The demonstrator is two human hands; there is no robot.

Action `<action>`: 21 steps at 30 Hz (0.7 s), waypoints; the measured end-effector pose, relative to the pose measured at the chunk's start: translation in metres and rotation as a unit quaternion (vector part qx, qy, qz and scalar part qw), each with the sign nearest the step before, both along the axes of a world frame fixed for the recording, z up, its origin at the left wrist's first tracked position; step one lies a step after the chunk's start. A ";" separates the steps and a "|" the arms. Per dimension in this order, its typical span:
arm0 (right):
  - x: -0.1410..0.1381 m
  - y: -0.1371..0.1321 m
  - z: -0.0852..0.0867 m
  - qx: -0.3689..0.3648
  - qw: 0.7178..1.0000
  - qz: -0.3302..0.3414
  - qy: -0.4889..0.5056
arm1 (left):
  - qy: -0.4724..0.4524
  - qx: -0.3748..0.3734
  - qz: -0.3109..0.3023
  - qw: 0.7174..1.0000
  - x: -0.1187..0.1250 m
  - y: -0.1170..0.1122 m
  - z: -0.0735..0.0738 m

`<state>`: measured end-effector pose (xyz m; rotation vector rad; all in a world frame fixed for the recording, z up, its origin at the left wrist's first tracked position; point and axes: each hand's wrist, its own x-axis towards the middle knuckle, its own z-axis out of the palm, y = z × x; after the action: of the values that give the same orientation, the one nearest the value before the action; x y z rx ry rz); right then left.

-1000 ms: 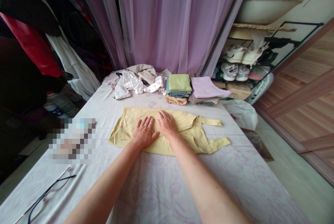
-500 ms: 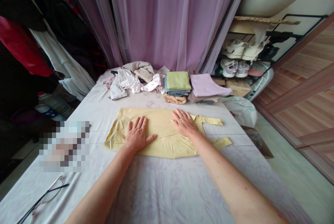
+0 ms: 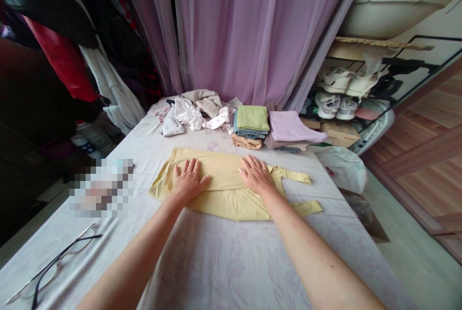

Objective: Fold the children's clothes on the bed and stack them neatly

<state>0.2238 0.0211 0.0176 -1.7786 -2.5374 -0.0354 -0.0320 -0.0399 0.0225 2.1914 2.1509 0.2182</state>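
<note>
There are two hands, one yellow garment, two clothes stacks, four pale shoes.

Back: purple curtain, hanging in vertical folds. Foreground: flat surface under pale, faintly patterned cloth. Right: black-framed rack with shoes, white basin above; wood-grain panel beside. Floor pale. Left: hanging garments, deep shadow. Light soft, brighter on the right.
</note>
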 end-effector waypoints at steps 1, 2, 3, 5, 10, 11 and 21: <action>0.000 0.000 0.000 0.001 1.000 0.000 0.001 | -0.005 0.006 0.011 1.000 0.014 0.002 0.002; -0.001 0.000 0.000 0.001 1.000 0.000 0.002 | -0.012 0.009 0.003 1.000 0.030 0.005 0.004; -0.001 0.000 -0.001 0.002 1.000 -0.001 0.002 | -0.019 0.011 -0.011 1.000 0.048 0.008 0.006; -0.001 0.000 -0.001 0.004 1.000 -0.004 0.002 | -0.040 -0.001 -0.047 0.998 0.079 0.017 0.009; -0.001 -0.002 -0.001 0.007 1.000 -0.008 -0.005 | -0.059 0.017 -0.049 0.997 0.100 0.041 0.010; -0.001 -0.002 -0.001 0.008 1.000 -0.007 -0.006 | -0.056 0.021 -0.045 0.997 0.092 0.044 0.008; 0.001 0.002 -0.010 0.018 0.999 -0.008 -0.031 | 0.003 0.031 -0.039 0.999 -0.039 0.038 0.004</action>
<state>0.2250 0.0230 0.0071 -1.8136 -2.5467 -0.1388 -0.0713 -0.0019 0.0266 2.3077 2.0831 0.2763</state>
